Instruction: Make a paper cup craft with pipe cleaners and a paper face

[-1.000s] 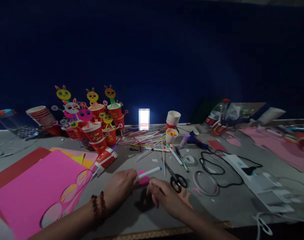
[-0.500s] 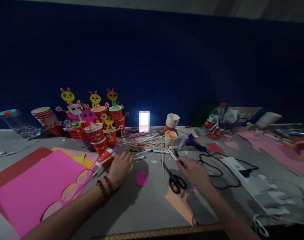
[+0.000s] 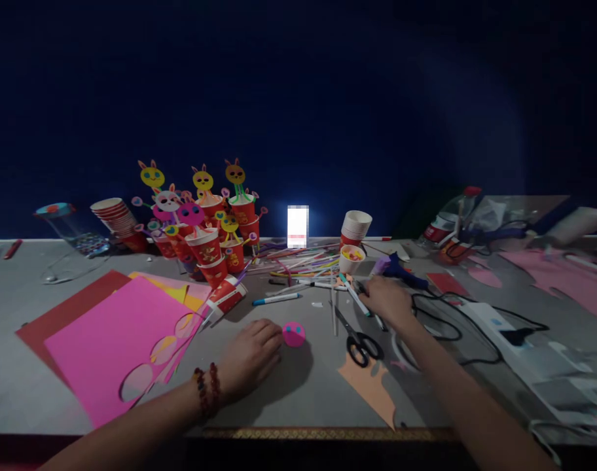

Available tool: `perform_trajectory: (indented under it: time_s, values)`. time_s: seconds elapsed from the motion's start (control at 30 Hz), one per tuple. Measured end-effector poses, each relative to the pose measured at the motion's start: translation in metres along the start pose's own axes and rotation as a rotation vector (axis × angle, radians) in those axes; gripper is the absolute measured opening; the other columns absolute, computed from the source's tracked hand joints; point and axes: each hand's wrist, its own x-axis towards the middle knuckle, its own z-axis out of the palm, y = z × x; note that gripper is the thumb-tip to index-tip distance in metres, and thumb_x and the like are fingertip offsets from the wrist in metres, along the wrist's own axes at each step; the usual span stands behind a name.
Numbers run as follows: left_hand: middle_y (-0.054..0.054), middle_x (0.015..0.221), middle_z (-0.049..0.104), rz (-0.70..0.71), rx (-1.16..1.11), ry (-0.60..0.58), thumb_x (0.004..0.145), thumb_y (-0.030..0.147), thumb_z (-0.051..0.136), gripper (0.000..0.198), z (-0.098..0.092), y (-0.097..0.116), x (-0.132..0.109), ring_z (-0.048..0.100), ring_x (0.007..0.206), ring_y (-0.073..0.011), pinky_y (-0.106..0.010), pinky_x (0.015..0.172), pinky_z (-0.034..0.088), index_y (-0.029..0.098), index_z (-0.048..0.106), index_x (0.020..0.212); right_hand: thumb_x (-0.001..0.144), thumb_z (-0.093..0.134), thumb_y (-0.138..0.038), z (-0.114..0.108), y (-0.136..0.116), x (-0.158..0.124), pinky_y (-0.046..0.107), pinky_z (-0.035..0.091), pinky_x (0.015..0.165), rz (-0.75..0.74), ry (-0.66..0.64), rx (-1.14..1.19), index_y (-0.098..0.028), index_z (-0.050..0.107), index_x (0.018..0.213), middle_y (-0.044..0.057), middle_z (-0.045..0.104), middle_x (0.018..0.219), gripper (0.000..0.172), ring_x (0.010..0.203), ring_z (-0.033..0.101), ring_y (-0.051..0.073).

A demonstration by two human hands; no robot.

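My left hand (image 3: pixel 254 353), a beaded bracelet at its wrist, pinches the edge of a round pink paper face (image 3: pixel 293 334) with two blue eyes. A shadow lies on the table under the face. My right hand (image 3: pixel 389 301) is closed among the pens at the right; whatever its fingertips grip is hidden. Beside those fingertips lies a white marker with a teal cap (image 3: pixel 352 292). Black-handled scissors (image 3: pixel 360 343) rest in front of it, partly over an orange paper scrap (image 3: pixel 372 386). A blue-capped marker (image 3: pixel 276 299) lies beyond my left hand.
Red paper cups with paper animal figures (image 3: pixel 205 242) stand at the left, behind pink paper sheets (image 3: pixel 112 327). Coloured sticks (image 3: pixel 303 258) lie at the back, by stacked cups (image 3: pixel 356 227) and a cup of scraps (image 3: pixel 351 260). A power strip (image 3: pixel 499 333) with cables sits right.
My left hand has come back from the tipped cup and blue-capped marker to the pink face and taken its edge. My right hand has shifted slightly away among the pens. The view has turned left.
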Motion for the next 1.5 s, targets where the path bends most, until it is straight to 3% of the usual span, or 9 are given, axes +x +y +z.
perform_trajectory:
  time_s: [0.23, 0.37, 0.5, 0.8, 1.1, 1.2, 1.3, 1.4, 1.5]
  values:
    - [-0.015, 0.134, 0.055, -0.06, -0.056, -0.009, 0.08, 0.041, 0.074, 0.069, 0.013, -0.004, 0.022, 0.051, 0.123, -0.0291, -0.046, 0.103, 0.043, 0.017, 0.042, 0.137, 0.088, 0.051, -0.044, -0.008, -0.004, -0.006, 0.028, 0.031, 0.053, 0.109, 0.112, 0.041, -0.019, 0.066, 0.085, 0.01, 0.071, 0.074, 0.029, 0.07, 0.067, 0.025]
    - [-0.011, 0.118, 0.064, -0.056, -0.027, -0.074, 0.087, 0.031, 0.065, 0.052, 0.011, -0.007, 0.039, 0.058, 0.109, -0.027, -0.041, 0.095, 0.047, 0.017, 0.045, 0.133, 0.087, 0.053, -0.038, -0.015, -0.007, -0.019, 0.028, 0.035, 0.059, 0.056, 0.37, 0.17, -0.019, 0.064, 0.085, 0.009, 0.071, 0.076, 0.022, 0.072, 0.066, 0.024]
    - [-0.013, 0.112, 0.065, -0.011, 0.028, -0.112, 0.092, 0.028, 0.055, 0.045, 0.006, -0.005, 0.044, 0.06, 0.105, -0.0265, -0.039, 0.09, 0.049, 0.015, 0.045, 0.134, 0.088, 0.053, -0.043, -0.021, -0.009, -0.032, 0.027, 0.039, 0.06, -0.051, 0.403, 0.624, -0.02, 0.058, 0.085, 0.004, 0.066, 0.07, 0.023, 0.063, 0.06, 0.019]
    - [-0.009, 0.109, 0.061, -0.173, -0.133, 0.047, 0.097, 0.023, 0.043, 0.016, 0.004, -0.02, 0.052, 0.064, 0.089, -0.0188, -0.031, 0.08, 0.051, 0.017, 0.052, 0.109, 0.092, 0.047, -0.043, -0.006, -0.06, -0.057, 0.028, 0.051, 0.059, -0.11, -0.035, 1.507, -0.023, 0.044, 0.085, -0.003, 0.06, 0.067, 0.021, 0.06, 0.058, 0.014]
    - [-0.006, 0.106, 0.059, -0.204, -0.234, 0.225, 0.092, 0.015, 0.046, 0.009, 0.002, -0.036, 0.052, 0.06, 0.093, -0.0183, -0.03, 0.081, 0.05, 0.021, 0.053, 0.093, 0.072, 0.071, -0.056, 0.0, -0.104, -0.079, 0.025, 0.052, 0.047, 0.091, -0.453, 1.816, -0.023, 0.047, 0.08, -0.015, 0.035, 0.048, 0.041, 0.04, 0.034, 0.007]
    - [-0.005, 0.102, 0.059, -0.237, -0.279, 0.307, 0.093, 0.018, 0.046, 0.007, -0.002, -0.039, 0.048, 0.059, 0.093, -0.0184, -0.03, 0.081, 0.049, 0.021, 0.052, 0.091, 0.075, 0.065, -0.064, 0.001, -0.128, -0.09, 0.03, 0.056, 0.064, 0.062, -0.712, 1.887, -0.019, 0.052, 0.068, -0.01, 0.045, 0.046, 0.047, 0.044, 0.049, 0.009]
    - [-0.004, 0.097, 0.059, -0.289, -0.31, 0.378, 0.093, 0.016, 0.047, 0.007, -0.01, -0.041, 0.045, 0.058, 0.09, -0.018, -0.029, 0.077, 0.048, 0.021, 0.051, 0.088, 0.08, 0.059, -0.063, 0.003, -0.144, -0.085, 0.038, 0.056, 0.076, -0.035, -0.912, 1.92, -0.014, 0.065, 0.072, 0.007, 0.069, 0.071, 0.05, 0.071, 0.068, 0.019]
    - [-0.004, 0.094, 0.058, -0.345, -0.328, 0.423, 0.092, 0.016, 0.047, 0.008, -0.019, -0.041, 0.04, 0.057, 0.086, -0.0175, -0.029, 0.074, 0.048, 0.02, 0.051, 0.087, 0.077, 0.059, -0.058, 0.008, -0.139, -0.061, 0.039, 0.054, 0.075, 0.027, -0.477, 1.877, -0.016, 0.07, 0.077, 0.009, 0.073, 0.081, 0.043, 0.082, 0.069, 0.024]
    - [-0.003, 0.09, 0.059, -0.382, -0.354, 0.427, 0.093, 0.018, 0.047, 0.009, -0.024, -0.039, 0.034, 0.058, 0.082, -0.0163, -0.027, 0.071, 0.048, 0.019, 0.052, 0.085, 0.079, 0.057, -0.057, 0.01, -0.124, -0.04, 0.032, 0.049, 0.086, 0.07, -0.196, 1.859, -0.022, 0.067, 0.081, 0.004, 0.072, 0.094, 0.037, 0.097, 0.064, 0.021]
